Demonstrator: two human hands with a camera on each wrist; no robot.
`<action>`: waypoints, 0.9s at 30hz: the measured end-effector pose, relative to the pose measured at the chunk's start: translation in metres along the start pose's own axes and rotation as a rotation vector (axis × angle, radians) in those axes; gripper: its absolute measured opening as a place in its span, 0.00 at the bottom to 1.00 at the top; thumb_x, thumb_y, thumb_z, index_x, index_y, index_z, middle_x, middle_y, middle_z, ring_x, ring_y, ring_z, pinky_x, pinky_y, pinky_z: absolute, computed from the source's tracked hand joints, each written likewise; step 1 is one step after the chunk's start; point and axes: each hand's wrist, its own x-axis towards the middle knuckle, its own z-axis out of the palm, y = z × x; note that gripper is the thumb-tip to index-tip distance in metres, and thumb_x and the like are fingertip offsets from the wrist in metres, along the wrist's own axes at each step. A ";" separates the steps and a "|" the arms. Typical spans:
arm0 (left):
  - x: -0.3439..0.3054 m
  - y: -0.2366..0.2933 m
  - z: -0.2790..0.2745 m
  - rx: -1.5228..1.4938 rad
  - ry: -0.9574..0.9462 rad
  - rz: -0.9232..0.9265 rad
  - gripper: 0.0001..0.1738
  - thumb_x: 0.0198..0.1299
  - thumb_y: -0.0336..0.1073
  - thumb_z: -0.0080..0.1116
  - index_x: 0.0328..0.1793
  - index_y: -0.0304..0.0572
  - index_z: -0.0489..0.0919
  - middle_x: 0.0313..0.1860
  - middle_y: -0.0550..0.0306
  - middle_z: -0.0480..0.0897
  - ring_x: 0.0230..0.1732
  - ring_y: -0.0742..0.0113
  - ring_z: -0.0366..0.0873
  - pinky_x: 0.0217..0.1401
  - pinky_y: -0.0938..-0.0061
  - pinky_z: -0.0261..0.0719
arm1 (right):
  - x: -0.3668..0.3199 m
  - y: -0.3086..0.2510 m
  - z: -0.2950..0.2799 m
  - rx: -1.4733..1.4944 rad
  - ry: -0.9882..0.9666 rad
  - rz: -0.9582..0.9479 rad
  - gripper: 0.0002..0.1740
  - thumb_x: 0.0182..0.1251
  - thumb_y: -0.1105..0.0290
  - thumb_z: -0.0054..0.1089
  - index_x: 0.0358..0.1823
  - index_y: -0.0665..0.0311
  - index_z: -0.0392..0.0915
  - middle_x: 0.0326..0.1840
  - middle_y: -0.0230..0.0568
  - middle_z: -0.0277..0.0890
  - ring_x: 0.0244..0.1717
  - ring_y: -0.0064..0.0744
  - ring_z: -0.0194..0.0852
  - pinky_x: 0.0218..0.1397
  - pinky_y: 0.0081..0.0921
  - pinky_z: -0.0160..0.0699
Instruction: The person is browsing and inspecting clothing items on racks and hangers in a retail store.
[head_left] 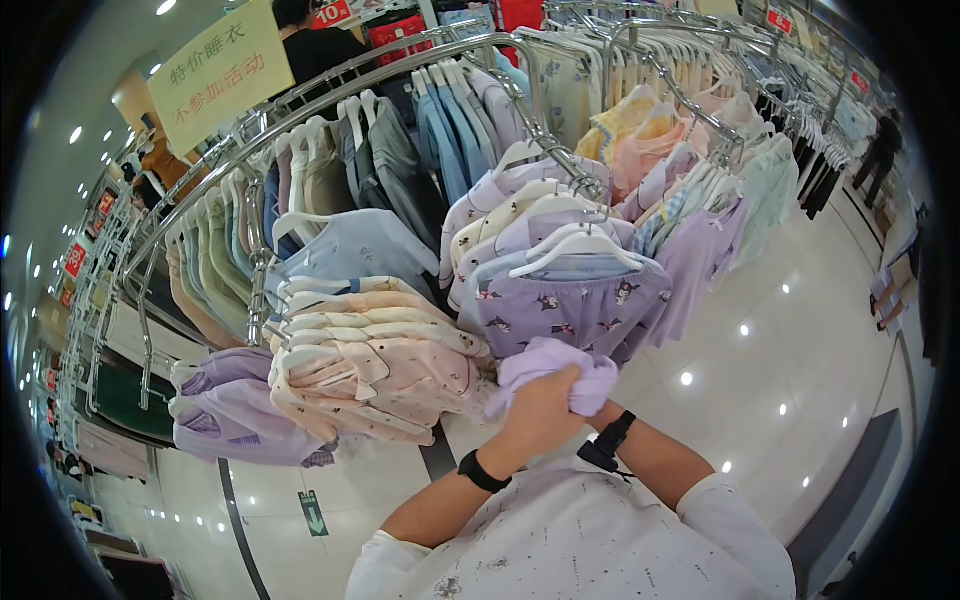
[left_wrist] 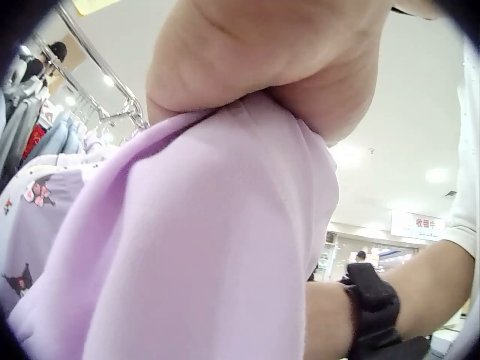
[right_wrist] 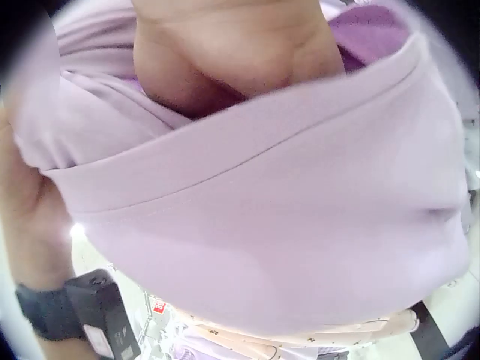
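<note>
A bunched lavender garment [head_left: 555, 370] is held up in front of the white shirt. My left hand [head_left: 545, 410] grips it, its thumb lying over the cloth in the head view. In the left wrist view, smooth lavender fabric hangs down below that hand. My right hand [right_wrist: 232, 52] reaches in behind the garment's hemmed edge in the right wrist view, its fingers hidden by the cloth. In the head view the garment and left hand cover the right hand. Just beyond hang purple shorts [head_left: 560, 310] with cartoon figures, under a white hanger [head_left: 578, 250].
Peach printed pajamas [head_left: 390, 375] and folded purple clothes [head_left: 240, 410] hang to the left. Curved chrome rails [head_left: 400, 68] carry many more clothes. A yellow sign [head_left: 220, 75] stands at upper left. Glossy tiled floor [head_left: 740, 400] extends on the right, with a person [head_left: 882, 145] farther off.
</note>
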 end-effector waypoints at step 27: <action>0.016 -0.064 -0.013 -0.130 0.112 -0.195 0.19 0.53 0.34 0.65 0.52 0.35 0.83 0.32 0.36 0.84 0.34 0.42 0.86 0.40 0.63 0.82 | -0.012 -0.063 -0.025 -0.202 0.232 0.170 0.27 0.70 0.74 0.64 0.69 0.70 0.70 0.59 0.43 0.81 0.57 0.33 0.79 0.59 0.28 0.79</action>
